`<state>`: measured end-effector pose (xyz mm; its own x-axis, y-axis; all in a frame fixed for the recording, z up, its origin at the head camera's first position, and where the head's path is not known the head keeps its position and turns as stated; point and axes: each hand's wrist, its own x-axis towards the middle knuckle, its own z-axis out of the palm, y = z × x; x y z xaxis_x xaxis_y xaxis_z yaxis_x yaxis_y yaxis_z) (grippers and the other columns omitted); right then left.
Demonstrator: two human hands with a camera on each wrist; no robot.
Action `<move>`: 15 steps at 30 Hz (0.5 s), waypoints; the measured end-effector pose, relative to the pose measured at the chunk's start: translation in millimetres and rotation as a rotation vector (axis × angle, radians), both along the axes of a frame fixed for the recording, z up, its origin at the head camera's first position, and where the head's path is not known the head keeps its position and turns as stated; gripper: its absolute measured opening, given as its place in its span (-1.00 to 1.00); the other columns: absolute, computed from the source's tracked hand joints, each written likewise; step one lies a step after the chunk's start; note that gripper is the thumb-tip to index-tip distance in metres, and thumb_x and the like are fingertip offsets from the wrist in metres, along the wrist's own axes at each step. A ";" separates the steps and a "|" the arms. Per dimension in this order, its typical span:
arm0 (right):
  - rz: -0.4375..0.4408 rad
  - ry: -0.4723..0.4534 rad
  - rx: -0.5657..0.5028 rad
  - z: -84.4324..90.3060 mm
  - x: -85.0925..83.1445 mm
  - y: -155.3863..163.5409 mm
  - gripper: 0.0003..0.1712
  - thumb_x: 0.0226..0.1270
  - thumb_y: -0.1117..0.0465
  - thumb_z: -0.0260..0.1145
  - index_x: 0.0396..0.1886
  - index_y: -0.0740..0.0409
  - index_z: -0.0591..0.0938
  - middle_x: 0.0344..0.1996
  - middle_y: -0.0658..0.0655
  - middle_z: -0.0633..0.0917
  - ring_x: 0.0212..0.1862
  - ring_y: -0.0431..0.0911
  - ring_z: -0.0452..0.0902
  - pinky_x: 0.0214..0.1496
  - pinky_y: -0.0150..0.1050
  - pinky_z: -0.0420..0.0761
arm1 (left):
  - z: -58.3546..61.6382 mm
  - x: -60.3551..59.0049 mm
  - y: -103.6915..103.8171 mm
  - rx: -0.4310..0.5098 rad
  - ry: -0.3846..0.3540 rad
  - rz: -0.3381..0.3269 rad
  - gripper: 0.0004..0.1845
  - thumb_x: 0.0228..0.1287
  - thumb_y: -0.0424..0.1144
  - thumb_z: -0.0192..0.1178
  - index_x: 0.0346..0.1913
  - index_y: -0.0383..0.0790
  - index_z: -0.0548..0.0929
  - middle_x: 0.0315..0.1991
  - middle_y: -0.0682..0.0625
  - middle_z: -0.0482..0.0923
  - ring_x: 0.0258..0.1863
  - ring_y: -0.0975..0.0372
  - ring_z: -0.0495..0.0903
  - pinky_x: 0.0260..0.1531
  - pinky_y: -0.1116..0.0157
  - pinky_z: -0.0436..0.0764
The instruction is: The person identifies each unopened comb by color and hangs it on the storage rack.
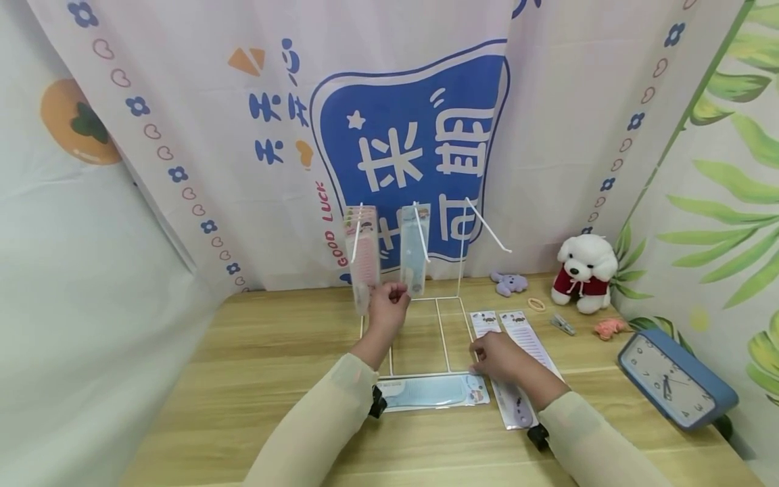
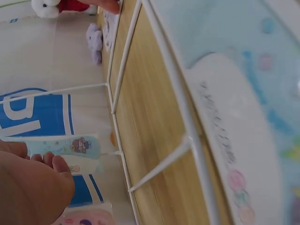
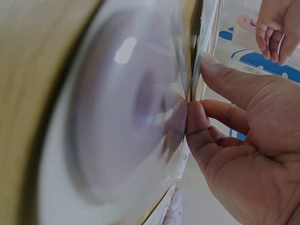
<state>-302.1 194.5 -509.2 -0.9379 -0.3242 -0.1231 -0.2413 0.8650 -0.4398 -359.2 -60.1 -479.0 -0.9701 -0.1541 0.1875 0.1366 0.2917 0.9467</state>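
The left hand (image 1: 389, 302) was raised at the wire rack (image 1: 439, 338), fingers curled at the bottom edge of the blue comb pack (image 1: 415, 249), which hung upright, long axis vertical, beside a pink comb pack (image 1: 362, 253). Whether it truly gripped the pack I cannot tell. The right hand (image 1: 496, 355) lay on the table (image 1: 255, 365), thumb and fingertips pinching the edge of a purple comb pack (image 1: 516, 365) lying flat, its long axis running away from the person. Another blue pack (image 1: 432, 391) lay crosswise near the wrists.
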 end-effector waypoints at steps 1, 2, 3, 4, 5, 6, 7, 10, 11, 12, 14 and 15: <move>0.000 0.002 0.002 -0.1 -0.1 -0.1 -0.63 0.32 0.20 0.64 0.08 0.19 0.81 -0.26 0.03 0.70 -0.18 -0.10 0.53 -0.03 -0.07 0.65 | -1.3 3.3 -2.8 -0.012 0.002 -0.029 -0.84 0.45 -0.44 0.35 0.00 -0.44 0.73 -0.12 -0.21 0.74 -0.11 0.09 0.68 0.00 0.19 0.75; 0.000 0.003 0.002 -0.2 -0.2 -0.2 -0.63 0.32 0.20 0.64 0.07 0.18 0.81 -0.27 0.02 0.69 -0.18 -0.10 0.53 -0.04 -0.08 0.64 | -2.1 7.2 -6.1 -0.028 0.000 -0.062 -0.83 0.44 -0.43 0.37 0.01 -0.44 0.72 -0.12 -0.21 0.74 -0.11 0.09 0.68 0.00 0.19 0.75; -0.001 0.004 0.001 -0.4 -0.2 -0.3 -0.65 0.32 0.20 0.64 0.06 0.18 0.81 -0.28 0.02 0.68 -0.19 -0.10 0.53 -0.05 -0.09 0.63 | -2.8 11.4 -9.9 -0.044 -0.004 -0.099 -0.81 0.44 -0.43 0.37 0.02 -0.45 0.72 -0.11 -0.21 0.74 -0.11 0.10 0.68 0.01 0.20 0.75; 0.000 0.005 0.000 -0.6 -0.3 -0.3 -0.67 0.32 0.20 0.64 0.03 0.17 0.81 -0.29 0.01 0.68 -0.20 -0.10 0.52 -0.07 -0.10 0.62 | -3.7 15.6 -14.1 -0.067 -0.018 -0.137 -0.80 0.45 -0.41 0.38 0.03 -0.45 0.71 -0.10 -0.19 0.74 -0.11 0.12 0.68 0.00 0.22 0.75; 0.002 0.006 -0.002 -0.6 0.1 -0.4 -0.70 0.32 0.20 0.64 0.00 0.16 0.81 -0.31 0.01 0.67 -0.21 -0.10 0.52 -0.09 -0.11 0.61 | -3.8 20.4 -18.5 -0.094 -0.040 -0.179 -0.80 0.46 -0.40 0.38 0.04 -0.43 0.71 -0.10 -0.17 0.73 -0.11 0.13 0.67 -0.01 0.24 0.74; 0.004 0.007 -0.004 -0.6 0.2 -0.4 -0.72 0.32 0.20 0.64 -0.03 0.15 0.81 -0.33 0.01 0.66 -0.22 -0.10 0.51 -0.11 -0.12 0.60 | -4.1 25.4 -23.3 -0.130 -0.058 -0.224 -0.79 0.47 -0.39 0.38 0.06 -0.42 0.70 -0.09 -0.15 0.72 -0.10 0.15 0.66 -0.01 0.25 0.73; 0.005 0.009 -0.006 -0.7 0.3 -0.4 -0.73 0.32 0.20 0.64 -0.04 0.15 0.81 -0.34 0.00 0.65 -0.23 -0.11 0.51 -0.12 -0.13 0.58 | -4.0 30.6 -28.0 -0.169 -0.081 -0.273 -0.78 0.48 -0.39 0.38 0.07 -0.40 0.69 -0.08 -0.14 0.71 -0.10 0.16 0.65 -0.01 0.26 0.73; 0.016 0.016 -0.011 -0.6 1.1 -0.2 -0.78 0.31 0.21 0.64 -0.10 0.13 0.80 -0.39 -0.01 0.62 -0.28 -0.12 0.49 -0.18 -0.17 0.54 | -6.3 45.7 -42.2 -0.326 -0.118 -0.422 -0.77 0.48 -0.37 0.38 0.10 -0.36 0.68 -0.06 -0.14 0.70 -0.08 0.15 0.63 0.00 0.21 0.72; 0.017 0.021 -0.013 -0.7 1.4 -0.1 -0.78 0.31 0.21 0.64 -0.12 0.12 0.80 -0.40 -0.03 0.61 -0.29 -0.13 0.47 -0.20 -0.19 0.52 | -7.6 51.1 -46.3 -0.377 -0.118 -0.469 -0.75 0.47 -0.37 0.40 0.11 -0.35 0.68 -0.04 -0.15 0.70 -0.04 0.12 0.64 0.03 0.17 0.72; 0.022 0.023 -0.019 -0.5 1.6 -0.1 -0.80 0.31 0.22 0.64 -0.18 0.14 0.79 -0.44 -0.04 0.58 -0.32 -0.14 0.45 -0.24 -0.21 0.48 | -9.0 56.7 -50.3 -0.429 -0.115 -0.511 -0.72 0.46 -0.36 0.41 0.13 -0.34 0.67 -0.01 -0.16 0.70 -0.01 0.10 0.64 0.08 0.13 0.72; 0.034 0.027 -0.032 -0.1 2.0 0.2 -0.80 0.31 0.24 0.64 -0.33 0.16 0.72 -0.52 -0.06 0.51 -0.40 -0.16 0.39 -0.32 -0.26 0.40 | -12.8 68.1 -57.2 -0.536 -0.110 -0.575 -0.65 0.43 -0.29 0.47 0.18 -0.28 0.68 0.05 -0.13 0.69 0.06 0.08 0.64 0.14 0.09 0.71; 0.039 0.030 -0.038 0.1 2.1 0.3 -0.75 0.31 0.25 0.64 -0.41 0.15 0.67 -0.56 -0.07 0.47 -0.43 -0.17 0.36 -0.35 -0.28 0.35 | -14.9 73.6 -59.9 -0.581 -0.099 -0.601 -0.61 0.41 -0.27 0.50 0.20 -0.26 0.68 0.08 -0.13 0.69 0.09 0.07 0.64 0.16 0.07 0.70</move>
